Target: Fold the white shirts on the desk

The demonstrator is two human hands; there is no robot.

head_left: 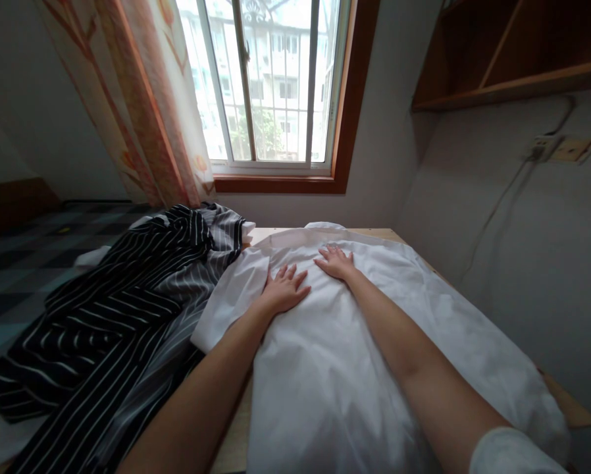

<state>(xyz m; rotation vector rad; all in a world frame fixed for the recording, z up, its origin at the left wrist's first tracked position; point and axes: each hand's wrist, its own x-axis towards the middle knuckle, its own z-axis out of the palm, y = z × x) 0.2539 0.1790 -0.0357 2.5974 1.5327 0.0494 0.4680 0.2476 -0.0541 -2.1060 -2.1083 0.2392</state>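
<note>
A white garment (315,355) lies spread over a light wooden table (382,233), with soft wrinkles across it. My left hand (285,290) rests flat on its upper left part, fingers spread, near a folded-over flap. Farther up and to the right, my right hand (335,262) also lies palm down on the white cloth with its fingers apart. Neither hand grips anything. To the left, beside the white garment, is a heap of black and grey striped clothing (128,322).
A bed with a checked cover (9,283) is at the left. Behind the table are a patterned curtain (142,99) and a barred window (276,85). On the right wall hang a wooden shelf (513,89) and a socket with a cable (539,150).
</note>
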